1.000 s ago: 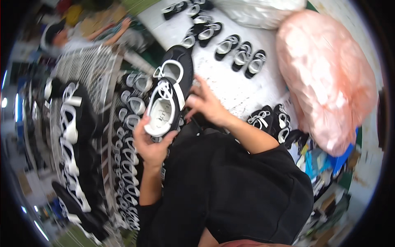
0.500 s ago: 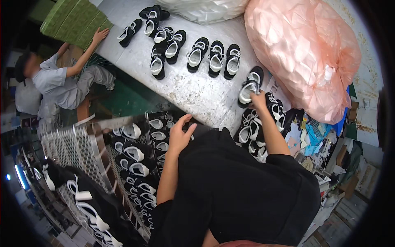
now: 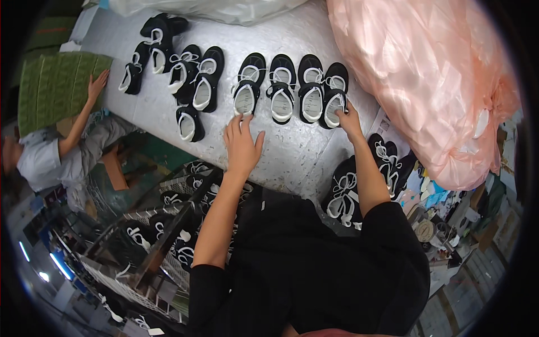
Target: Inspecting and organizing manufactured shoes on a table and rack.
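Note:
My right hand (image 3: pixel 350 121) grips the heel of a black shoe (image 3: pixel 337 82) with white laces and white lining. That shoe stands at the right end of a row on the metal table (image 3: pixel 275 160), against a similar shoe (image 3: pixel 311 68). Another black shoe (image 3: pixel 282 63) is a little further left. My left hand (image 3: pixel 242 144) has its fingers apart, with the fingertips at the heel of the row's leftmost shoe (image 3: pixel 252 68); whether they touch it I cannot tell. All the toes in this row point away from me.
More black shoes (image 3: pixel 210 67) stand on the table's left part. A pink plastic bag (image 3: pixel 415 73) bulges at the right, a whitish bag (image 3: pixel 224 8) at the back. Mesh racks (image 3: pixel 120 281) with shoes are at lower left. A co-worker's hand (image 3: pixel 96 85) rests on a green stack (image 3: pixel 62 84).
My right hand has brought its shoe leftward to the end of the row. My left hand has moved up over the table to the leftmost shoe's heel. The view has shifted too.

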### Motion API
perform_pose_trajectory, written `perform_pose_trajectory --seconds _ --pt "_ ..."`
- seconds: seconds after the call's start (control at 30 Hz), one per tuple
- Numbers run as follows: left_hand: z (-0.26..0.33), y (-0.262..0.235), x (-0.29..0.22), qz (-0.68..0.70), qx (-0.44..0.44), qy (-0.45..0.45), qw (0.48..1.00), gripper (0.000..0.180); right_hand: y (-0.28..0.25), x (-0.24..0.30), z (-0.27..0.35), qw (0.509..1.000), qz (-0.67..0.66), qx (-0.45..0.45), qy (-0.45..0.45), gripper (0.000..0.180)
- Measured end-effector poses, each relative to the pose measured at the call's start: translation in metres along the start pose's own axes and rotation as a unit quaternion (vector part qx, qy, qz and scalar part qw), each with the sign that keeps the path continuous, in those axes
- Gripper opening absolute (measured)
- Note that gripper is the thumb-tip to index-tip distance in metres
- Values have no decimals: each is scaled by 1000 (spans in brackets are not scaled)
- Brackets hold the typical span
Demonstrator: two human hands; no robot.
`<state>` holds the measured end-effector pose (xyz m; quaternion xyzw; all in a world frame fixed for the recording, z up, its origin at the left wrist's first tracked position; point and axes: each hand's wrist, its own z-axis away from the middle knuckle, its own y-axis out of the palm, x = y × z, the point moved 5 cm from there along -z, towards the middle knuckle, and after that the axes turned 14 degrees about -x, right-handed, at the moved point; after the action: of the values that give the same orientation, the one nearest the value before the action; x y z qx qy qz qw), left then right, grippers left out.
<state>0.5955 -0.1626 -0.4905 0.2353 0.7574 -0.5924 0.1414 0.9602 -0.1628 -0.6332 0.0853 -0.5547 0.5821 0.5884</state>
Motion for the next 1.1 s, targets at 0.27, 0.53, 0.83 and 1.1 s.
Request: perform_pose_trajectory --seconds 0.27,0.53,0.83,1.1 --pt "-61 85 -4 -84 152 -59 983 51 -5 91 97 897 212 -143 -360 69" --pt "-87 114 28 -52 202 -124 970 46 40 102 82 889 330 -10 -317 33" --pt "-86 106 50 27 200 -193 960 46 74 99 119 904 293 8 -311 25" --pt "-85 56 47 79 125 -159 976 37 67 113 122 892 368 30 -262 51"
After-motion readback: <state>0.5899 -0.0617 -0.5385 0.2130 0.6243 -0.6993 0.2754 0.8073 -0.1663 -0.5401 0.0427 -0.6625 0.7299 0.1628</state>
